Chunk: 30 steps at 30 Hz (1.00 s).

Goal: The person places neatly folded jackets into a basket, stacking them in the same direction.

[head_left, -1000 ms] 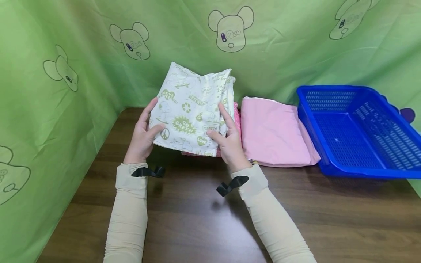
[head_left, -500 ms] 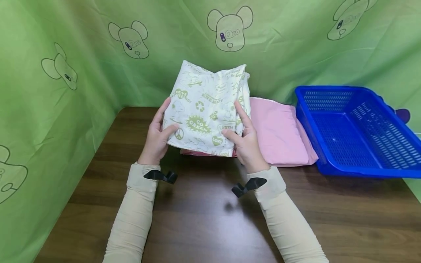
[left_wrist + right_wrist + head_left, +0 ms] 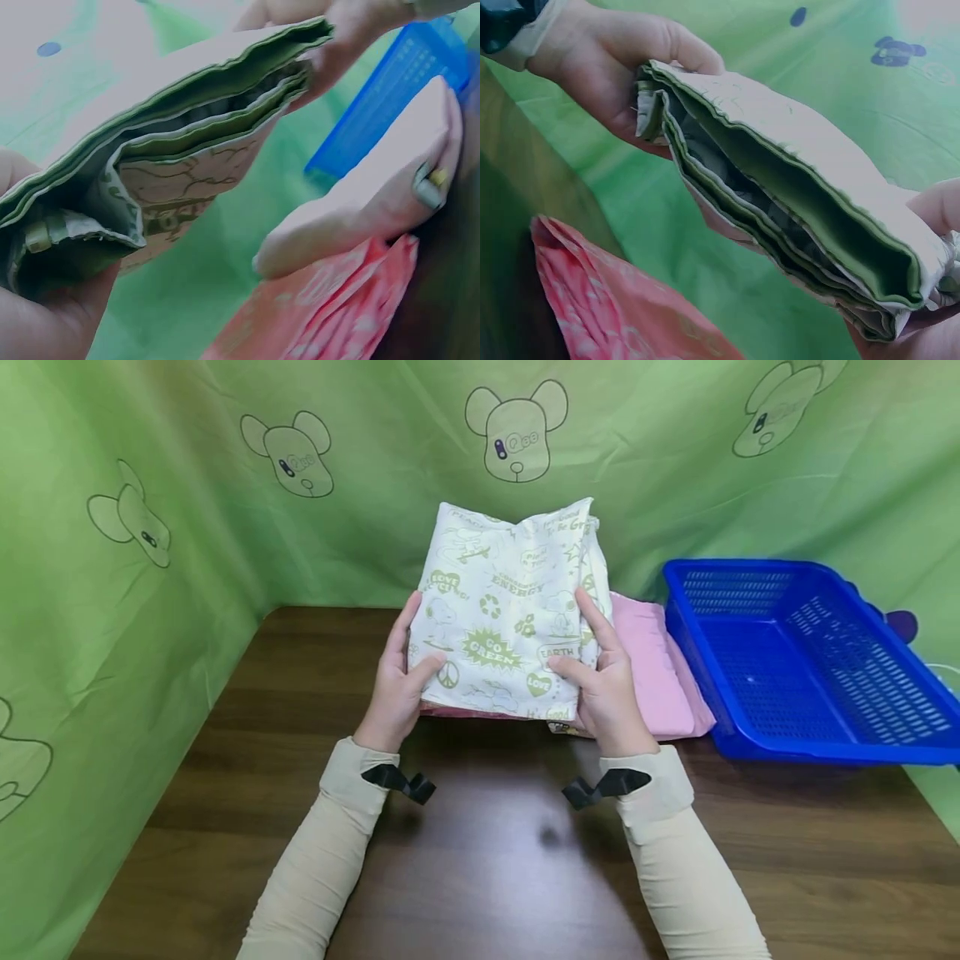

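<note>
Both hands hold a folded white cloth [image 3: 502, 610] with green prints and lettering, one hand at each side. The left hand [image 3: 397, 685] grips its left edge, thumb on the front. At the right edge the right hand [image 3: 607, 681] grips it the same way. In the left wrist view the cloth's stacked layers show a green inner side, and the cloth is raised above a folded red-pink patterned cloth [image 3: 322, 307]. A folded plain pink cloth [image 3: 656, 668] lies on the table to the right, partly hidden behind the right hand and white cloth.
A blue plastic basket [image 3: 693, 652] with slotted walls stands right of the pink cloth. The brown wooden table [image 3: 480, 860] extends toward the person. A green curtain [image 3: 390, 452] with bear drawings hangs behind and on the left.
Both hands have carried the white cloth to the right, so it now covers more of the plain pink cloth in the head view. Their grip looks the same.
</note>
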Each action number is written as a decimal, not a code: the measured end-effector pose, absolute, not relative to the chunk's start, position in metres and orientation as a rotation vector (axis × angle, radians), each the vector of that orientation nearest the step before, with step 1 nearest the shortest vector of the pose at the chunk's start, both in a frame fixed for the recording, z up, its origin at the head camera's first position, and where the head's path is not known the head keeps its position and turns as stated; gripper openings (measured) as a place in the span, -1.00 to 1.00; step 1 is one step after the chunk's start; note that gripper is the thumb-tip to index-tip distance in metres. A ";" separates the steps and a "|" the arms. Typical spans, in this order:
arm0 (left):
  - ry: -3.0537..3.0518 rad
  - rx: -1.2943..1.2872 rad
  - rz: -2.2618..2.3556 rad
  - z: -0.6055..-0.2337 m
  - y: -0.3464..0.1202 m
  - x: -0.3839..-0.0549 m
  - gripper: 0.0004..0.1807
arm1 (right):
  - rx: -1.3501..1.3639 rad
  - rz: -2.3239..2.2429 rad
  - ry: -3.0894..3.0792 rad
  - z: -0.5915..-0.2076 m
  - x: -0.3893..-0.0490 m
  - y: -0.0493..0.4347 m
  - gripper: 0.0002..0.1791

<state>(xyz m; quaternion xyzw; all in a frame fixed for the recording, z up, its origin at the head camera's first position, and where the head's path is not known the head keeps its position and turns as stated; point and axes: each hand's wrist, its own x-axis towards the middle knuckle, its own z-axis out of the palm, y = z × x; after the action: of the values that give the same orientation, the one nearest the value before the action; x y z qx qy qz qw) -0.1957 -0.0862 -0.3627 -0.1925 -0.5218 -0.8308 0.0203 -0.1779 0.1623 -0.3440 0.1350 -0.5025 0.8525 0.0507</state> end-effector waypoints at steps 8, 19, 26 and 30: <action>-1.608 -0.641 -2.570 -0.362 -0.045 -0.191 -0.08 | 0.332 2.471 -1.545 -0.330 -0.172 0.198 -0.03; -1.573 -0.769 -2.618 -0.353 0.016 -0.187 -0.06 | 0.297 2.388 -1.508 -0.316 -0.161 0.258 -0.04; -1.591 -0.825 -2.665 -0.348 0.056 -0.185 -0.05 | 0.276 2.389 -1.417 -0.309 -0.154 0.301 -0.06; -1.613 -0.867 -2.697 -0.346 0.079 -0.183 -0.05 | 0.230 2.374 -1.432 -0.305 -0.151 0.330 -0.04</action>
<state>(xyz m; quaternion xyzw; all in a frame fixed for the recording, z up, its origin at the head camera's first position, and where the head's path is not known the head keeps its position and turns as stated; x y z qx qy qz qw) -0.1831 0.0794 -0.3456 -0.2656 -0.4939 -0.8259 -0.0591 -0.1506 0.3297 -0.3052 0.0813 -0.5063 0.8397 0.1787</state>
